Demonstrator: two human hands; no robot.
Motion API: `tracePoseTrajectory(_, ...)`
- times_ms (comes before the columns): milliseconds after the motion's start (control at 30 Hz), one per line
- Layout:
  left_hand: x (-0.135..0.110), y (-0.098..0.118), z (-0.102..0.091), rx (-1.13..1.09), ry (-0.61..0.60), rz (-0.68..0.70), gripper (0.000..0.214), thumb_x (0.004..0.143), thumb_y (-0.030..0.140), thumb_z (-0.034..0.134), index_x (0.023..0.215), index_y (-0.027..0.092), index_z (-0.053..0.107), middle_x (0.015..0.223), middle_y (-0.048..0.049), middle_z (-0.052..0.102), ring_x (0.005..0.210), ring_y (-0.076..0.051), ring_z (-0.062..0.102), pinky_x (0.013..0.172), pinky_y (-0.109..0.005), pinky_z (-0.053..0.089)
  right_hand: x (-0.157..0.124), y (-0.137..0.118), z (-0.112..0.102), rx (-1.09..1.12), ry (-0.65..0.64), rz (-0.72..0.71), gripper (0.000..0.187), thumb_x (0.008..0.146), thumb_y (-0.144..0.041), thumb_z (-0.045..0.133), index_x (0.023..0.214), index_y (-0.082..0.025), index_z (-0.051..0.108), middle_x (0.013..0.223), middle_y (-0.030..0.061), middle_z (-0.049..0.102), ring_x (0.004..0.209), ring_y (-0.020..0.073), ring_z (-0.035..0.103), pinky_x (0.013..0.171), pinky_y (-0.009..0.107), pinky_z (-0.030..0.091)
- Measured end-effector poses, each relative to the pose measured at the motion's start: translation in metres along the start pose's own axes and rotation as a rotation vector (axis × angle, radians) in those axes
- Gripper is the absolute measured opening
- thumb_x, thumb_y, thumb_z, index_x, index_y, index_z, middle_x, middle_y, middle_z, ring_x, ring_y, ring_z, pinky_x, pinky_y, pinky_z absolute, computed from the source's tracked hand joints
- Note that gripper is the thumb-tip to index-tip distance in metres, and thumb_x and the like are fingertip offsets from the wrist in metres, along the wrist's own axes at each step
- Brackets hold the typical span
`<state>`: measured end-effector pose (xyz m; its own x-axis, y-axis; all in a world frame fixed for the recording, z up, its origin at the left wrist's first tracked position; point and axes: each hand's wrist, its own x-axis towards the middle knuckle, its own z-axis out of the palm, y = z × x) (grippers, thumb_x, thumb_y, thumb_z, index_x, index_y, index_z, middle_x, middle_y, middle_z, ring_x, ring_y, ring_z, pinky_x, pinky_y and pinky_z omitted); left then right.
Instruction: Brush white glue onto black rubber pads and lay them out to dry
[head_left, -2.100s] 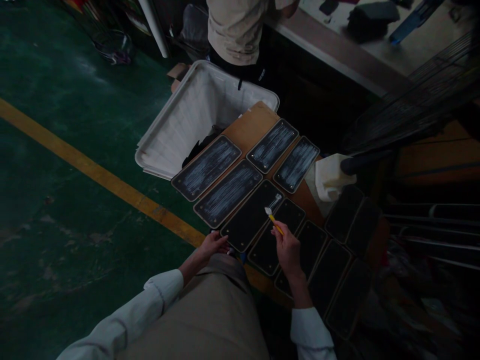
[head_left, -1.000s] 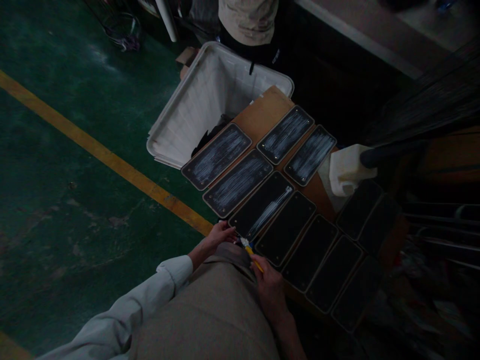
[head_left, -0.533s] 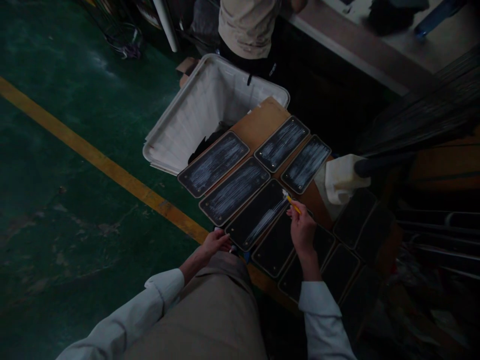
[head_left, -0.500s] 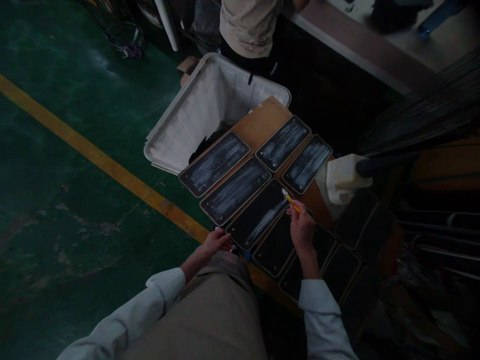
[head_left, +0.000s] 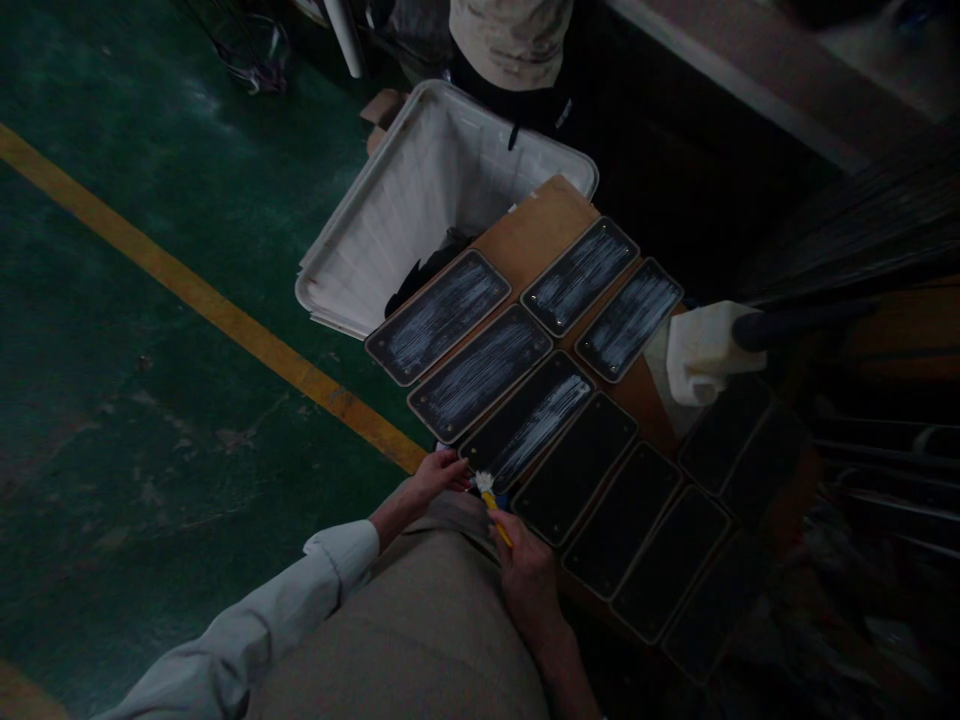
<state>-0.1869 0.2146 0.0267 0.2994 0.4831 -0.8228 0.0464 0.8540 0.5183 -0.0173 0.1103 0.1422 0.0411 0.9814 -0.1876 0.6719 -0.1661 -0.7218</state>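
My right hand [head_left: 529,575] is closed around the yellow handle of a small brush [head_left: 497,520]. White-coated bristles are at the near left end of a black rounded panel [head_left: 510,425]. White streaks run along the right side of that panel; its left side is still black. At the panel's near corner, my left hand [head_left: 435,480] grips the edge between thumb and fingers. Streaked all over with white are the neighbouring panels, among them one black panel [head_left: 480,372] just beyond. Plain black panels, such as this one [head_left: 576,468], lie to the right.
The panels rest on a brown board [head_left: 536,215]. Behind it stands a large white bin [head_left: 375,230] with dark material inside. A whitish plastic jug [head_left: 709,350] is on the right. Another person [head_left: 514,45] stands past the bin. A yellow line [head_left: 225,300] crosses the green floor.
My right hand has drawn the brush from the panel's far end to its near left end. The white streaked band on the panel is wider. My left hand stays at the corner.
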Motion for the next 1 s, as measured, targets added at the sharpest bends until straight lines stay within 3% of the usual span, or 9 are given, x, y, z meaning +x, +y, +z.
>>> tracePoseTrajectory(133,-0.002,0.002,-0.001,0.003,0.008,0.000,0.043,0.068,0.052,0.081,0.081,0.014,0.065,0.069,-0.0036,0.071,0.060,-0.017,0.068,0.060,-0.026,0.054,0.029,0.005,-0.025,0.033,0.080,0.045,0.026,0.100,-0.028,0.043,0.115,-0.024,0.063,0.103,0.0050,0.076,0.087,0.0174,0.074,0.078,0.028,0.059)
tracePoseTrajectory(333,-0.003,0.003,-0.001,-0.011,0.014,-0.004,0.042,0.070,0.051,0.080,0.080,0.014,0.065,0.068,-0.0026,0.070,0.060,-0.015,0.068,0.059,-0.025,0.054,0.116,0.056,-0.072,-0.084,0.298,-0.004,0.030,0.100,-0.035,0.043,0.118,-0.021,0.063,0.104,0.0077,0.074,0.082,0.0171,0.073,0.078,0.030,0.057)
tracePoseTrajectory(500,0.000,-0.001,-0.004,-0.009,0.014,0.013,0.041,0.071,0.051,0.079,0.082,0.014,0.066,0.070,-0.0023,0.070,0.060,-0.015,0.068,0.059,-0.024,0.053,0.156,0.080,-0.078,-0.200,0.373,-0.031,0.034,0.101,-0.038,0.040,0.116,-0.019,0.064,0.105,0.0097,0.074,0.088,0.0201,0.073,0.082,0.034,0.056)
tracePoseTrajectory(633,0.000,0.000,-0.005,-0.014,0.017,0.013,0.039,0.071,0.049,0.079,0.082,0.013,0.067,0.070,-0.0027,0.070,0.061,-0.015,0.067,0.059,-0.025,0.053,0.137,0.067,-0.056,-0.210,0.263,-0.048,0.032,0.101,-0.034,0.040,0.117,-0.018,0.063,0.109,0.0108,0.073,0.094,0.0216,0.072,0.083,0.035,0.056)
tracePoseTrajectory(867,-0.001,0.004,-0.006,-0.011,0.011,0.007,0.041,0.069,0.049,0.081,0.081,0.013,0.067,0.069,-0.0032,0.070,0.062,-0.016,0.067,0.060,-0.025,0.053,0.040,0.015,-0.001,-0.067,0.013,-0.062,0.029,0.100,-0.023,0.041,0.119,-0.022,0.063,0.107,0.0074,0.074,0.095,0.0196,0.072,0.083,0.032,0.058)
tracePoseTrajectory(1000,-0.001,0.004,-0.007,0.009,0.001,0.004,0.045,0.068,0.053,0.080,0.080,0.012,0.067,0.069,-0.0043,0.070,0.061,-0.015,0.067,0.061,-0.025,0.053,0.023,0.001,-0.001,0.017,-0.056,-0.022,0.025,0.100,-0.024,0.044,0.116,-0.022,0.063,0.107,0.0050,0.075,0.094,0.0168,0.073,0.081,0.028,0.058)
